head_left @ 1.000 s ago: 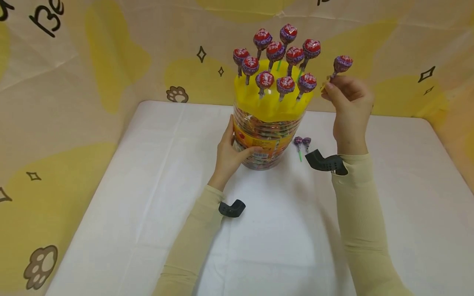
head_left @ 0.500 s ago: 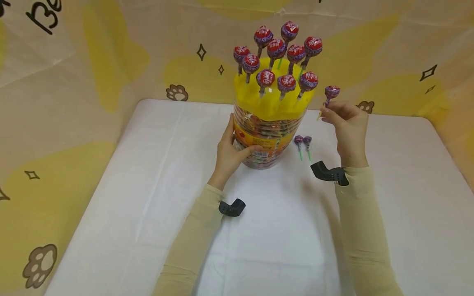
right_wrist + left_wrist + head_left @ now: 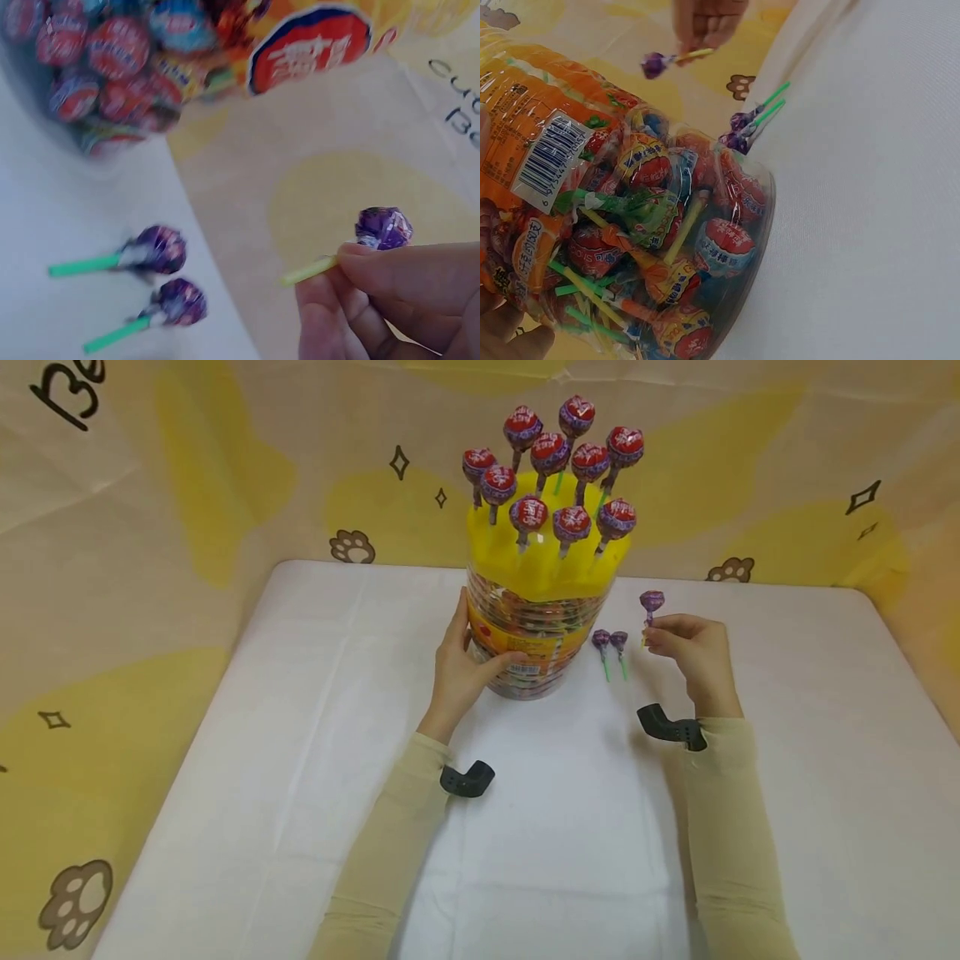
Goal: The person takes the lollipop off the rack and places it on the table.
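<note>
My left hand [image 3: 467,672] grips the lower left side of a clear plastic jar [image 3: 536,647] with a yellow top, thumb across its front label. Wrapped lollipops fill the jar, as the left wrist view shows. From the yellow top, several red and purple lollipops [image 3: 550,453] stick up on their sticks. My right hand [image 3: 693,652] pinches a purple-wrapped lollipop [image 3: 384,227] by its yellow stick, candy end up, to the right of the jar. Between that hand and the jar, two purple lollipops [image 3: 161,251] with green sticks lie side by side on the white table [image 3: 555,827].
A patterned yellow and beige backdrop [image 3: 247,468] stands behind the table and along its left side. Each wrist wears a black camera mount, the left one [image 3: 467,779] low over the table and the right one [image 3: 670,727] beside the sleeve.
My right hand has come down from beside the jar's top toward the table, carrying the yellow-stick lollipop. My left hand keeps its grip on the jar.
</note>
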Available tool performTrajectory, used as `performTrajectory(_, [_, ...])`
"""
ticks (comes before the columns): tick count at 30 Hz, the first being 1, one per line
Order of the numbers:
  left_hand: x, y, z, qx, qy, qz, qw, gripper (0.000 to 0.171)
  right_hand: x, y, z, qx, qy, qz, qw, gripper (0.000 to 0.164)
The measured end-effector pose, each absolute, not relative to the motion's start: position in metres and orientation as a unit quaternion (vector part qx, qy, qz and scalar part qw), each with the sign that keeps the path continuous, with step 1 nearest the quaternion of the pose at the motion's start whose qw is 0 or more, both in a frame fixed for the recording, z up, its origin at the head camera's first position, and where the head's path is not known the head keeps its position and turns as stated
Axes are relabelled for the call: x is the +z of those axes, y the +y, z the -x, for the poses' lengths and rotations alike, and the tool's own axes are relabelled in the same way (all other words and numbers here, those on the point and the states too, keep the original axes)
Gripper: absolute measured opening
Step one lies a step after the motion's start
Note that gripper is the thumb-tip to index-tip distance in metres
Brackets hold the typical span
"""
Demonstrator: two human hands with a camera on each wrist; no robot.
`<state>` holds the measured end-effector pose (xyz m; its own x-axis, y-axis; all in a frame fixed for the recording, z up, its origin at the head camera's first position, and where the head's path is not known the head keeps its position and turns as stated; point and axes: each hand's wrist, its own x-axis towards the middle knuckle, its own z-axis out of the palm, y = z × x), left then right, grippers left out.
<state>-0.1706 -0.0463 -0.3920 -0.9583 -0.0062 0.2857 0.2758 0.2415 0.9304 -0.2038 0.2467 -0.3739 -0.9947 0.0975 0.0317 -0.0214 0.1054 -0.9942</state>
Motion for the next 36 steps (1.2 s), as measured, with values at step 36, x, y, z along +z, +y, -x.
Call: performTrajectory(36, [-0.393, -0.047, 0.171, -0.618, -0.774, 0.083, 0.110, 0.099, -0.419, 0.267, 0.214, 0.540, -0.834, 0.094, -0.065, 0.035])
